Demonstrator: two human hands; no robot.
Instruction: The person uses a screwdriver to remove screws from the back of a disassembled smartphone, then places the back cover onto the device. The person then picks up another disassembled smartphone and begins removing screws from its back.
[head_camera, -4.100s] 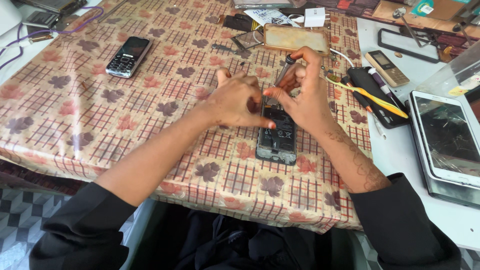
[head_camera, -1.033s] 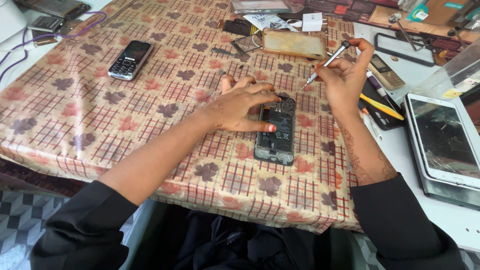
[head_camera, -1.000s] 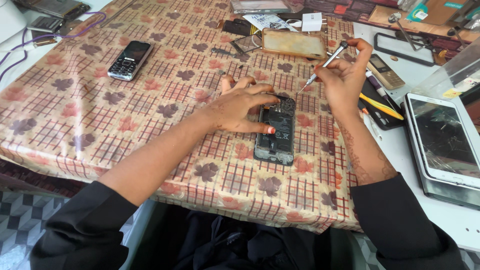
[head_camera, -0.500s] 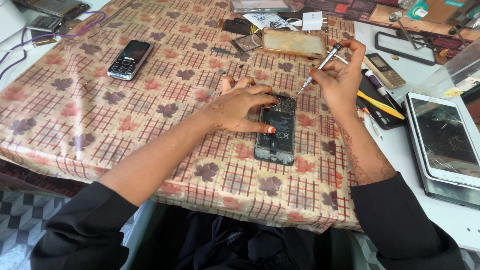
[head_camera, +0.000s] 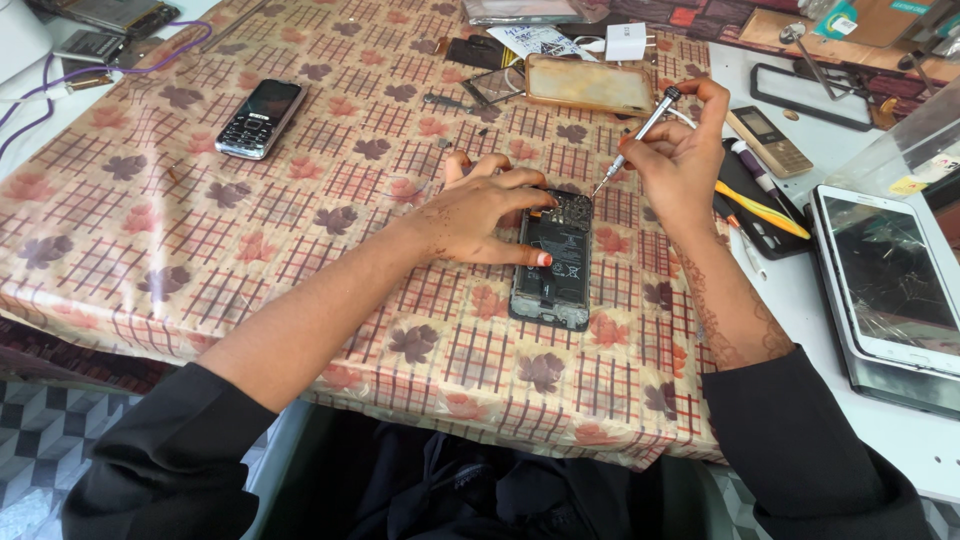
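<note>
While left hand (head_camera: 480, 215) presses flat on opened smartphone (head_camera: 553, 262), right hand (head_camera: 675, 160) pinches precision screwdriver (head_camera: 635, 137) above it.

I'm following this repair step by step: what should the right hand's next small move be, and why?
Probably lower the screwdriver tip onto the top end of the opened phone. The right hand holds it angled just above there, while the left hand presses the phone flat.

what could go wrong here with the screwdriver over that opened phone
The right hand holds the thin screwdriver with its tip just off the opened phone; a slip might gouge the exposed parts. The left hand pins only the phone's upper left side, so it could pivot on the plastic tablecloth.
</note>
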